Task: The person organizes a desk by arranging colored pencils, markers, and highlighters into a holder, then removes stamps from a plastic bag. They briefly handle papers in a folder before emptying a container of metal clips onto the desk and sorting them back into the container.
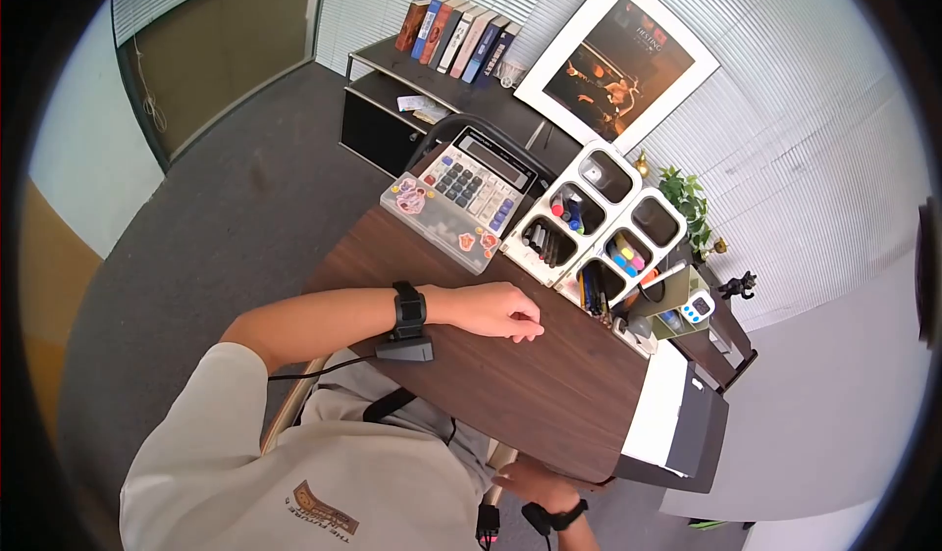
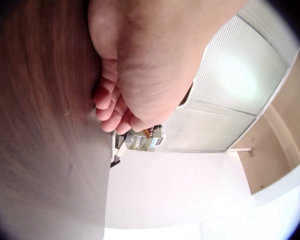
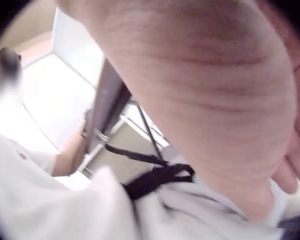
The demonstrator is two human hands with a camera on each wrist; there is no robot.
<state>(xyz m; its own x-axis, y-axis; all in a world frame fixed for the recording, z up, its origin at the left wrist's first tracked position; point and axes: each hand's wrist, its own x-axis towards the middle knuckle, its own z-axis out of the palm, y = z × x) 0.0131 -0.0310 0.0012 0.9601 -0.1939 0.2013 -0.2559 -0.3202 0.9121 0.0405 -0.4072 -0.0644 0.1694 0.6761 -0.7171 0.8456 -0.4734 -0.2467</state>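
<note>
My left hand (image 1: 491,311) rests on the dark wooden desk (image 1: 549,394), its fingers loosely curled with nothing in them. In the left wrist view the fingertips (image 2: 110,122) lie along the desk surface. Low beside the desk's near edge is my right hand (image 1: 538,484), close to my lap. The right wrist view shows its palm (image 3: 205,95) large, with relaxed fingers (image 3: 287,177) partly cut off at the right side and no held object visible. Nearest beyond the left hand stand a white pen organizer (image 1: 535,264) and a clear sticker-covered case (image 1: 442,229).
A large calculator (image 1: 471,183) stands behind the case. To the right are a green holder (image 1: 687,320) with a small white device, white paper (image 1: 655,404) and a black folder (image 1: 699,423). Books (image 1: 459,41) and a framed poster (image 1: 618,60) stand at the back.
</note>
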